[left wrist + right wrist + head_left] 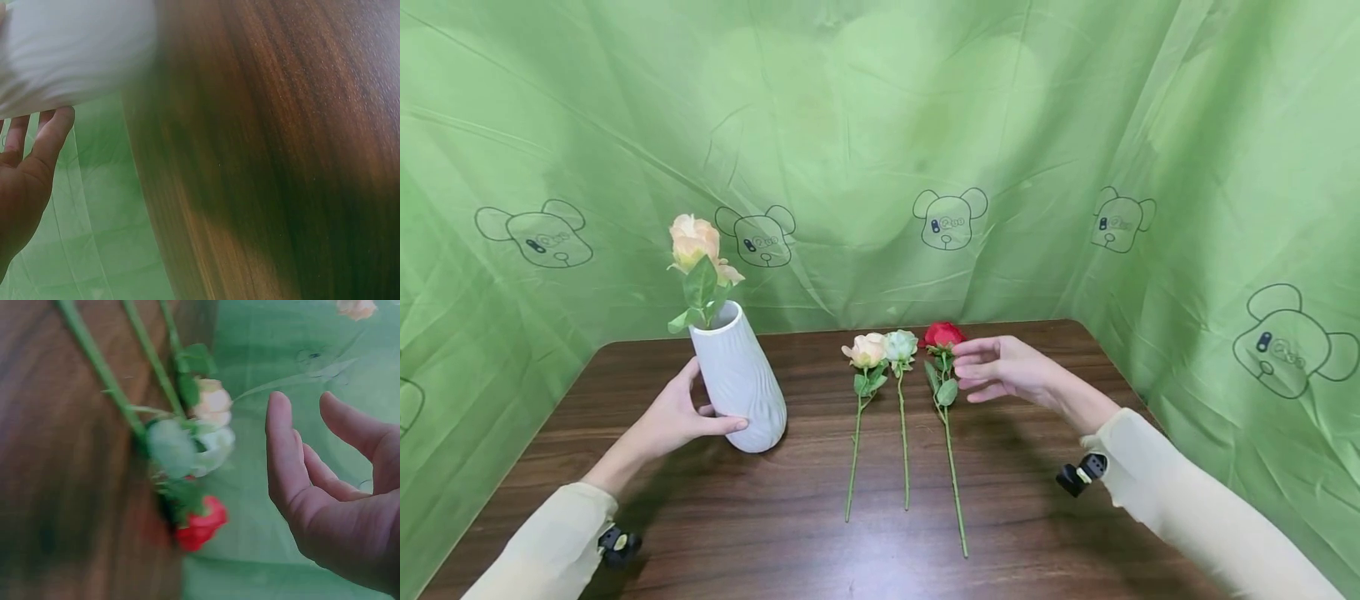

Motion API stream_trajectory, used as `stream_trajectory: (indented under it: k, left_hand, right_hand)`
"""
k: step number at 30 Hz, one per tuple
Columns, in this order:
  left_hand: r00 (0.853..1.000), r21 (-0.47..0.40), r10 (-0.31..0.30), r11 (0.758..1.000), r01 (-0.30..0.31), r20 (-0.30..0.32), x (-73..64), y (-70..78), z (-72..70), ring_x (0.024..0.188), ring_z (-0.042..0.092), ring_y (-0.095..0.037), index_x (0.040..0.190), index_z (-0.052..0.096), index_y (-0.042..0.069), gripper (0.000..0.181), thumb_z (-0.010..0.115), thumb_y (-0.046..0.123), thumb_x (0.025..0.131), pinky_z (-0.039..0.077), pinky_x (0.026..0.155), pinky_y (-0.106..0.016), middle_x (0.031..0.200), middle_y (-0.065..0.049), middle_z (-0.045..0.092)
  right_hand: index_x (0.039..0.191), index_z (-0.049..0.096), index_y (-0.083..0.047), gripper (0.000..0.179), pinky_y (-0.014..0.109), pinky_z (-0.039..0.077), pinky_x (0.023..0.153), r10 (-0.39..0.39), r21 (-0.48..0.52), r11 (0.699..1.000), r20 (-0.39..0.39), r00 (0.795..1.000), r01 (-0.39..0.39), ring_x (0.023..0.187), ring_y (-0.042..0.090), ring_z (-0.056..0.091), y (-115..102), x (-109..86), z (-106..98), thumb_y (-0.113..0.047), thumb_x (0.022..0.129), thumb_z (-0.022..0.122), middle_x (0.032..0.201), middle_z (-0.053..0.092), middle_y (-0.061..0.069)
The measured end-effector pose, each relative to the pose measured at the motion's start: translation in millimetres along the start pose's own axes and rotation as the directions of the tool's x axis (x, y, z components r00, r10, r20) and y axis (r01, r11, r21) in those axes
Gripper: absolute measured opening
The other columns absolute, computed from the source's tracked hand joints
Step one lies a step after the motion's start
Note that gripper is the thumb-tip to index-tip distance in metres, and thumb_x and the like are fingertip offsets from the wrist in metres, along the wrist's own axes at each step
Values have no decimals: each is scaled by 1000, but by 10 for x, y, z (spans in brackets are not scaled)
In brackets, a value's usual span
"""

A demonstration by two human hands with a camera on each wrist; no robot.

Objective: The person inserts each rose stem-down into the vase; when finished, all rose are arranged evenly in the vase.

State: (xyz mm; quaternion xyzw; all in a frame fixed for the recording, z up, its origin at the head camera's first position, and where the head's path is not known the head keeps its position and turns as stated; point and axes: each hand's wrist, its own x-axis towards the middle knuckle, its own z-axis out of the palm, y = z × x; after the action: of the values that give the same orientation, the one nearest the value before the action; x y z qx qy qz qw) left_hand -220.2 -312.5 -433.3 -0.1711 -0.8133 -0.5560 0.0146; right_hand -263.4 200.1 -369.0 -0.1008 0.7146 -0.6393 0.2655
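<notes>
White vase [741, 383] in the left grip [673, 417], red rose [943, 335] just beside the right grip [1018, 367].
The left grip holds the vase low down, its thumb along the near side; above this grip, a standing peach rose [695, 242] with green leaves rises from the vase's mouth. The right grip is fairly wide and holds nothing, thumb and fingers parted. The red rose lies to its left, stem pointing toward the near side of the brown wooden counter [805, 517]. Farther left of the right grip lie a pale green rose [901, 346] and then a lying peach rose [868, 350], blooms side by side, all three stems between the two grips. Beyond both grips hangs a green cloth [865, 150] printed with cartoon animal heads.
</notes>
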Motion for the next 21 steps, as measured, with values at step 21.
stream_trajectory:
  k: [21]
  left_hand:
    - [1000, -12, 1, 1000, -1, 7, 4, -32, 4, 113, 63, -20, 153, 31, 14, 102, 93, 4, 72, 58, 90, -33, 137, -11, 49]
  right_hand:
    - [146, 36, 11, 69, 44, 63, 76, 142, 30, 990, -96, 985, -139, 89, 27, 69, 939, 186, 61, -3, 90, 75, 128, 53, 24]
